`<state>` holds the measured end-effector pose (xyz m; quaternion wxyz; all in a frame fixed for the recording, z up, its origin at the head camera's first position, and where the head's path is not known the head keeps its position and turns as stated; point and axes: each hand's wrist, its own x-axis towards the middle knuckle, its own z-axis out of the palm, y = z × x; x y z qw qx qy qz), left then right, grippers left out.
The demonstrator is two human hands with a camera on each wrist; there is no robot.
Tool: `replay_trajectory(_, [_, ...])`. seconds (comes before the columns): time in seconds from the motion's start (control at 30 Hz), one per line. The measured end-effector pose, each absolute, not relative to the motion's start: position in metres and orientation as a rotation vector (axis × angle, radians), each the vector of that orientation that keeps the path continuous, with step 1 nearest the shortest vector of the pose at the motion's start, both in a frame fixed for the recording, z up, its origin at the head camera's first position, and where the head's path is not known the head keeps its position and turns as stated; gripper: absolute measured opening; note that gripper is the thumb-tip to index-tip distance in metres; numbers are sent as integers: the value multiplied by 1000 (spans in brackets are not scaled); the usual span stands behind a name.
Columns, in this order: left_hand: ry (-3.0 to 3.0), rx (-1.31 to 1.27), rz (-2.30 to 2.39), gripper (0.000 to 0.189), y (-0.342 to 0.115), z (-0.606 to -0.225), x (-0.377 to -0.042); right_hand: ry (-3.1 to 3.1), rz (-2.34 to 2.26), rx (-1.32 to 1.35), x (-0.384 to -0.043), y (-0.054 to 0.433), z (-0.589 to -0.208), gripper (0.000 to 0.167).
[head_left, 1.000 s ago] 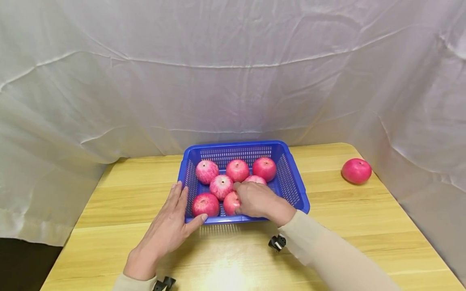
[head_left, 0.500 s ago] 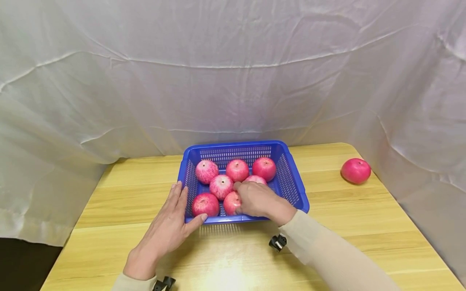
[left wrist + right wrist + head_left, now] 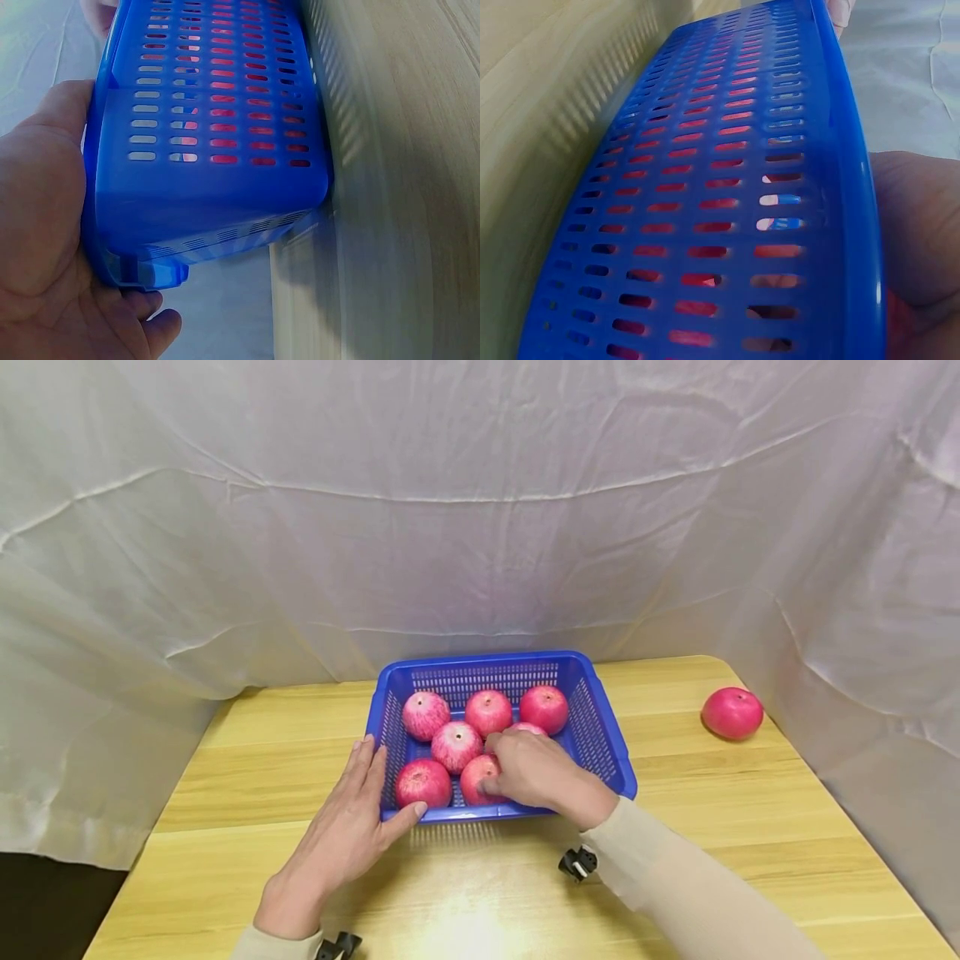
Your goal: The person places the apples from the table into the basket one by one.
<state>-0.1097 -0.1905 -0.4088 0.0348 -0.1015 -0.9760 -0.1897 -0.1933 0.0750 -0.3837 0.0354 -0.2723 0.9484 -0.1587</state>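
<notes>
Several red-pink apples (image 3: 456, 747) sit in a blue plastic basket (image 3: 480, 812) with slotted walls. My left hand (image 3: 341, 818) lies against the basket's front left corner, fingers stretched along the left side and thumb on the front rim. In the left wrist view, the palm (image 3: 37, 217) is beside the rim. My right hand (image 3: 540, 772) reaches over the front rim, its fingers and thumb curled at the front middle apple (image 3: 472, 779). Its fingertips are mostly hidden. Behind that hand, another apple (image 3: 529, 728) is partly covered. The right wrist view shows the hand (image 3: 919, 225) beyond the rim.
One more red apple (image 3: 732, 713) sits alone on the wooden table (image 3: 712, 810), near its right edge. A pale cloth (image 3: 480, 527) hangs behind the table and down both sides. Each sleeve carries a small black device (image 3: 577, 863).
My right hand has shifted slightly to the right, baring more of the front middle apple and of the thumb. The left hand and basket stay in place.
</notes>
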Motion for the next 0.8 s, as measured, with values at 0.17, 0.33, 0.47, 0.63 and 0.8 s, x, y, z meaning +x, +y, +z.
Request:
replay_trajectory(0.17, [-3005, -307, -586, 107, -191, -409, -110, 2944, -519, -765, -192, 79, -382, 29])
replay_trajectory(0.33, [-3005, -306, -591, 107, -191, -409, -110, 2992, -566, -684, -192, 84, -379, 31])
replay_trajectory(0.47, [-3000, -306, -594, 106, -191, -409, -110, 3065, -666, -635, -192, 91, -377, 19])
replay_trajectory(0.63, [-2999, -306, -599, 106, -191, -409, -110, 3143, -790, -565, -193, 102, -377, 10])
replay_trajectory(0.8, [-2996, -307, -598, 106, -191, -410, -110, 3206, -822, -553, -192, 115, -376, 11])
